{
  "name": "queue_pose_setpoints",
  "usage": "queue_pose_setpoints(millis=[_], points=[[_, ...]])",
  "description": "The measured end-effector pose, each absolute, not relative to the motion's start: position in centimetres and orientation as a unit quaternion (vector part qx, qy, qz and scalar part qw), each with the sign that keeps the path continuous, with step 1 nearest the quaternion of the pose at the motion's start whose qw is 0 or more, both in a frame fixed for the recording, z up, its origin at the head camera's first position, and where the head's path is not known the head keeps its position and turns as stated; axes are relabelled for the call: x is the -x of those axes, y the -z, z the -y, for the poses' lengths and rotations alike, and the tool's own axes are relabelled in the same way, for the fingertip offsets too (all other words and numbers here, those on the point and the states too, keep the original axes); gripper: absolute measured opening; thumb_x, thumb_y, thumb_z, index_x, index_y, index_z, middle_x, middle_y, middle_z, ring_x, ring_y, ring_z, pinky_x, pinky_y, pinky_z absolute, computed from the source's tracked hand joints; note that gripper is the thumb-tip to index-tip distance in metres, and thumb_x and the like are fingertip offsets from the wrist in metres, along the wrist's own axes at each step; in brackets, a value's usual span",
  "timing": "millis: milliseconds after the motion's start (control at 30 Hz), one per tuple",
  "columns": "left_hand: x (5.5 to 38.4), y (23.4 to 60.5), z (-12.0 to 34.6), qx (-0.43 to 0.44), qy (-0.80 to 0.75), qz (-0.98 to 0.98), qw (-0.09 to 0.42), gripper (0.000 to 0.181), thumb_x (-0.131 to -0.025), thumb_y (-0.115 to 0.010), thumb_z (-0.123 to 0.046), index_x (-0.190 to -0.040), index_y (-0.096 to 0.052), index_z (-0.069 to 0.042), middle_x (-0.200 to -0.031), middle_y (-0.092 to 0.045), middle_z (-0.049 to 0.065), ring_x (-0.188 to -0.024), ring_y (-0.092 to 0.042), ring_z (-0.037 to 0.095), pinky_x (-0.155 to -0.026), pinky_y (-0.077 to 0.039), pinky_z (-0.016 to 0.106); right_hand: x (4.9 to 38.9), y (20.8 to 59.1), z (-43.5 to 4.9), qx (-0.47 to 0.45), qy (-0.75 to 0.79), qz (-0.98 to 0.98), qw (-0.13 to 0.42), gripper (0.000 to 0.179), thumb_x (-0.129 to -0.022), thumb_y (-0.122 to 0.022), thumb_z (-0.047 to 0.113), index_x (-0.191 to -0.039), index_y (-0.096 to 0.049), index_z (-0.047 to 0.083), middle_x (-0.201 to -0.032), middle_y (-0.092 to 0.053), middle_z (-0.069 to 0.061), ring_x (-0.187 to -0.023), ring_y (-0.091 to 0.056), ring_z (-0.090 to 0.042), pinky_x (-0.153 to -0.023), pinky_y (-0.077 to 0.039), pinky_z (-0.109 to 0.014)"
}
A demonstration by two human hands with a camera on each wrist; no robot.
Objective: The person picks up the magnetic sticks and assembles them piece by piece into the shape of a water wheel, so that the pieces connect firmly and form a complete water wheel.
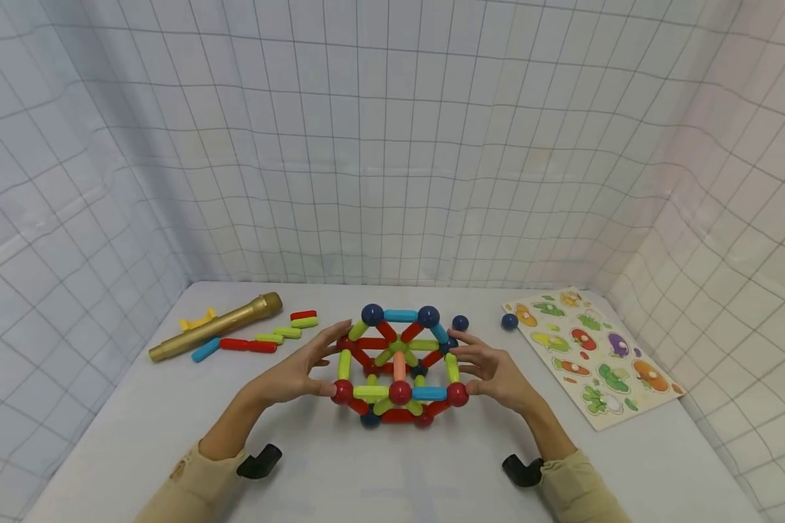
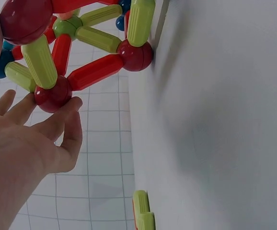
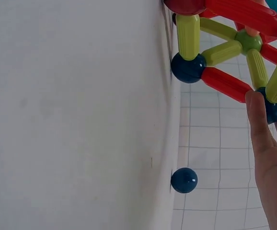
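A magnetic ball-and-stick model [image 1: 400, 394] stands at the middle of the white table, built from red and dark blue balls, a green centre ball, and red, yellow-green, blue and pale pink sticks. My left hand [image 1: 292, 373] holds its left side, thumb on the near red ball and fingers at the red ball [image 2: 53, 95] behind. On the opposite side my right hand [image 1: 499, 375] holds it, thumb against another near red ball [image 1: 457, 394], fingers around a dark blue ball [image 3: 272, 111]. Whether its base touches the table is hard to tell.
Two loose dark blue balls [image 1: 460, 323] lie behind the right hand. Loose sticks [image 1: 248, 346], a gold microphone [image 1: 219, 327] and a yellow piece [image 1: 198, 319] are at the left. A vegetable puzzle board [image 1: 592, 356] lies right. Grid-patterned sheets [image 1: 392, 145] enclose the table.
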State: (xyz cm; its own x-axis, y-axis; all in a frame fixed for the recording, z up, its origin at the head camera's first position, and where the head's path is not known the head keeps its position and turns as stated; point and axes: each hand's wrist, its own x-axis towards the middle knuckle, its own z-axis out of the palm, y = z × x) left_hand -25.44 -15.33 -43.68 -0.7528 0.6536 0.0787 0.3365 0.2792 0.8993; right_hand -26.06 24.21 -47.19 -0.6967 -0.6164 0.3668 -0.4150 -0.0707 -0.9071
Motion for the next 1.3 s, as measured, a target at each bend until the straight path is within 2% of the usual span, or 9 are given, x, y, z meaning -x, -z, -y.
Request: queue_pose_setpoints(millis=[200,367,500,600,700,833,933,1033,1300], points=[[25.6,43.9,15.6,-0.308,-0.489,-0.802,0.151,0.094,-0.083,-0.072,-0.025,-0.156,-0.015,-0.016,-0.163,-0.015,0.015,-0.145,-0.021,0.047,-0.106,-0.026,0.072,25.9,46.2,-24.3,0.372,0.522,-0.766,0.051,0.055,-0.086,-0.071,0.007,-0.137,-0.051,0.002,-0.156,-0.028,-0.023,-0.123,-0.056,-0.018,-0.094,-0.053,-0.047],[25.1,44.3,15.8,-0.280,-0.471,-0.823,0.153,0.093,-0.081,-0.073,-0.031,-0.156,-0.020,-0.019,-0.161,-0.023,0.015,-0.143,-0.024,0.044,-0.106,-0.026,0.072,25.0,45.0,-24.0,0.343,0.463,-0.814,0.072,0.055,-0.086,-0.073,0.016,-0.138,-0.053,0.011,-0.158,-0.030,-0.014,-0.116,-0.059,-0.028,-0.092,-0.053,-0.050],[24.5,44.5,15.8,-0.280,-0.476,-0.818,0.160,0.092,-0.080,-0.073,-0.034,-0.156,-0.021,-0.020,-0.160,-0.026,0.013,-0.143,-0.026,0.041,-0.105,-0.026,0.073,23.7,44.3,-23.9,0.332,0.434,-0.834,0.074,0.055,-0.087,-0.073,0.021,-0.137,-0.054,0.013,-0.158,-0.031,-0.014,-0.113,-0.060,-0.029,-0.090,-0.053,-0.052],[24.5,44.2,15.7,-0.295,-0.471,-0.814,0.169,0.092,-0.081,-0.073,-0.036,-0.156,-0.021,-0.022,-0.160,-0.026,0.012,-0.143,-0.027,0.040,-0.106,-0.028,0.071,22.4,43.8,-23.7,0.311,0.399,-0.862,0.039,0.051,-0.086,-0.074,0.024,-0.134,-0.058,0.017,-0.148,-0.043,-0.010,-0.107,-0.060,-0.023,-0.085,-0.055,-0.041],[25.1,43.5,16.2,-0.300,-0.454,-0.824,0.158,0.084,-0.086,-0.070,-0.029,-0.155,-0.024,-0.017,-0.159,-0.028,0.015,-0.140,-0.033,0.043,-0.105,-0.034,0.067,20.9,43.0,-22.9,0.298,0.360,-0.884,-0.001,0.042,-0.086,-0.074,0.027,-0.126,-0.063,0.023,-0.128,-0.054,-0.004,-0.097,-0.057,-0.015,-0.075,-0.053,-0.028],[26.4,43.2,18.2,-0.225,-0.286,-0.931,0.014,0.056,-0.086,-0.072,-0.014,-0.138,-0.052,-0.011,-0.135,-0.055,0.019,-0.114,-0.059,0.038,-0.088,-0.052,0.052,19.8,42.0,-21.3,0.307,0.302,-0.903,-0.015,0.033,-0.084,-0.076,0.028,-0.116,-0.069,0.023,-0.107,-0.059,0.003,-0.087,-0.051,-0.007,-0.068,-0.049,-0.021],[27.4,43.6,20.0,-0.121,-0.125,-0.983,-0.063,0.036,-0.082,-0.075,-0.007,-0.117,-0.066,-0.009,-0.111,-0.063,0.019,-0.092,-0.062,0.035,-0.068,-0.054,0.046,19.6,41.7,-20.3,0.309,0.253,-0.917,-0.014,0.029,-0.084,-0.077,0.026,-0.112,-0.072,0.023,-0.100,-0.061,0.007,-0.086,-0.048,-0.005,-0.069,-0.048,-0.019],[28.4,44.3,21.3,-0.079,-0.077,-0.992,-0.060,0.032,-0.081,-0.073,-0.002,-0.111,-0.067,-0.007,-0.108,-0.061,0.022,-0.091,-0.060,0.040,-0.063,-0.052,0.049,19.8,41.6,-19.8,0.309,0.225,-0.924,-0.012,0.025,-0.084,-0.077,0.024,-0.108,-0.073,0.025,-0.098,-0.061,0.011,-0.089,-0.046,-0.005,-0.072,-0.046,-0.019],[30.4,45.4,22.3,-0.046,-0.089,-0.995,-0.004,0.041,-0.079,-0.080,-0.012,-0.115,-0.061,-0.006,-0.115,-0.056,0.025,-0.106,-0.054,0.047,-0.073,-0.051,0.060,19.9,40.8,-19.5,0.335,0.226,-0.915,0.017,0.025,-0.085,-0.075,0.023,-0.109,-0.074,0.026,-0.103,-0.065,0.011,-0.088,-0.045,-0.005,-0.071,-0.045,-0.018]])
